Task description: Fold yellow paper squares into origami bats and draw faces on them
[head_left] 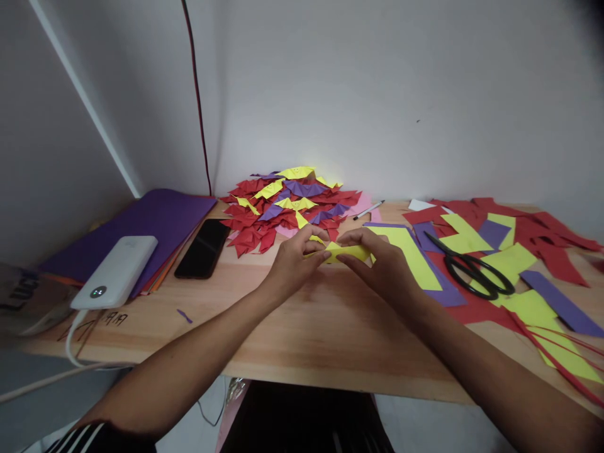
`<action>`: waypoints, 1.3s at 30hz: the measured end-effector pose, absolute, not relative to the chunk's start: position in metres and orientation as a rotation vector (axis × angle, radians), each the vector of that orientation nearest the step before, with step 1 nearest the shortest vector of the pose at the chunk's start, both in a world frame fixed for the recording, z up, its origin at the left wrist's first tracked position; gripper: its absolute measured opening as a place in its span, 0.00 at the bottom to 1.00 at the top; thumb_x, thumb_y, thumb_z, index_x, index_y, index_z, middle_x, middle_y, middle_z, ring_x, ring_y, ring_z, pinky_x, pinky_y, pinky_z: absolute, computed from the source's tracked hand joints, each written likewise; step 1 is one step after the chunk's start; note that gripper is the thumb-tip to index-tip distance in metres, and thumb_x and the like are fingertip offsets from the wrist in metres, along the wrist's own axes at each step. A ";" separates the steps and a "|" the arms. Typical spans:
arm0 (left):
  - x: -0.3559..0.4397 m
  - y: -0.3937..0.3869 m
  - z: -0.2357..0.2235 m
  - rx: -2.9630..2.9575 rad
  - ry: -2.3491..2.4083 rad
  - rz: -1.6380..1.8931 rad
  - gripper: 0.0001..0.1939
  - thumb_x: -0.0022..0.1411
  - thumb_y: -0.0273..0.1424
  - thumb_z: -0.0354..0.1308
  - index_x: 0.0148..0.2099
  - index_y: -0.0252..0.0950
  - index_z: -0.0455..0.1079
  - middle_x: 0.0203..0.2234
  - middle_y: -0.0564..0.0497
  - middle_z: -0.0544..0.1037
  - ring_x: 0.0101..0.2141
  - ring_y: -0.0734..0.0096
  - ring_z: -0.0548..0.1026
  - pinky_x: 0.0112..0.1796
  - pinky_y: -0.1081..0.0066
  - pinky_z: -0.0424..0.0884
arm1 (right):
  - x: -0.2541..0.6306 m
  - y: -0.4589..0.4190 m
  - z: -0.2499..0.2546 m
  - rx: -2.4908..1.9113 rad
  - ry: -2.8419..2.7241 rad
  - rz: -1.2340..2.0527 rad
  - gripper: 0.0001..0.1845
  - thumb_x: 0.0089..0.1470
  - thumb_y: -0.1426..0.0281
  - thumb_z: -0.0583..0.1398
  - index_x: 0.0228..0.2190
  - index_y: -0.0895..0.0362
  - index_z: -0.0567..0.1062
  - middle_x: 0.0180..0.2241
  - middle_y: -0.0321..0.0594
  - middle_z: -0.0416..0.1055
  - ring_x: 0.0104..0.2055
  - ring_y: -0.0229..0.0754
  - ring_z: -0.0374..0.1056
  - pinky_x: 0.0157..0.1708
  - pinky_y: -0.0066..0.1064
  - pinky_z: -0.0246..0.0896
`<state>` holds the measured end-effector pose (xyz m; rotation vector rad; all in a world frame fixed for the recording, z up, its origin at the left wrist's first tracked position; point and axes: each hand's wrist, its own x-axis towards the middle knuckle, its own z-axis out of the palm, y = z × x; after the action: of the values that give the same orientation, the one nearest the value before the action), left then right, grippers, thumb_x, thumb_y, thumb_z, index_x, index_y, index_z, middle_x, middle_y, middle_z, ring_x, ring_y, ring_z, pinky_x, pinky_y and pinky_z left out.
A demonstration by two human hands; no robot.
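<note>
A small piece of folded yellow paper (346, 253) is held up between both hands, a little above the wooden table. My left hand (298, 255) pinches its left end between thumb and fingers. On the other end, my right hand (377, 255) has its thumb below and its fingers above, gripping the paper. Parts of the paper are hidden behind the fingers. Just beyond the hands lies a heap of folded paper shapes (292, 195) in red, yellow and purple. Yellow and purple sheets (410, 258) lie flat beside my right hand.
Black-handled scissors (472, 270) rest among coloured paper scraps (561, 251) on the right. A pen (369, 209) lies near the heap. To the left are a black phone (202, 248) and a white power bank (117, 270) on purple sheets (155, 214). A cable (70, 343) hangs over the table edge.
</note>
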<state>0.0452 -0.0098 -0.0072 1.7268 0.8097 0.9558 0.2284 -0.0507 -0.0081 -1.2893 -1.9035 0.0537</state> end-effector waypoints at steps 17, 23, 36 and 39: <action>0.047 -0.016 -0.004 1.943 0.882 1.082 0.07 0.58 0.26 0.58 0.40 0.37 0.74 0.32 0.52 0.81 0.34 0.72 0.78 0.35 0.73 0.70 | 0.227 -0.052 -0.008 -1.261 -1.924 -0.099 0.04 0.56 0.68 0.60 0.35 0.53 0.76 0.34 0.40 0.78 0.36 0.46 0.71 0.39 0.40 0.61; 0.047 -0.016 -0.005 1.970 0.888 1.095 0.04 0.57 0.26 0.60 0.37 0.37 0.74 0.31 0.52 0.81 0.33 0.71 0.78 0.35 0.72 0.71 | 0.226 -0.052 -0.007 -1.304 -1.951 -0.092 0.05 0.57 0.67 0.59 0.33 0.53 0.75 0.32 0.39 0.77 0.35 0.45 0.70 0.37 0.39 0.60; 0.046 -0.008 -0.012 2.166 0.890 0.944 0.07 0.59 0.25 0.55 0.28 0.35 0.68 0.25 0.54 0.74 0.30 0.74 0.70 0.33 0.73 0.63 | 0.222 -0.049 -0.009 -1.364 -2.086 0.060 0.08 0.58 0.70 0.57 0.27 0.55 0.69 0.29 0.37 0.74 0.33 0.44 0.67 0.38 0.37 0.52; 0.046 -0.007 -0.013 2.155 0.926 0.869 0.06 0.58 0.24 0.55 0.28 0.35 0.68 0.25 0.54 0.74 0.29 0.74 0.70 0.32 0.73 0.62 | 0.223 -0.049 -0.009 -1.381 -2.112 0.104 0.08 0.58 0.70 0.56 0.26 0.55 0.69 0.28 0.37 0.73 0.32 0.43 0.66 0.38 0.37 0.52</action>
<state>0.0462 -0.0067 -0.0127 2.1547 0.9260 0.8686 0.2225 -0.0488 -0.0094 -1.3809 -2.1122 0.1040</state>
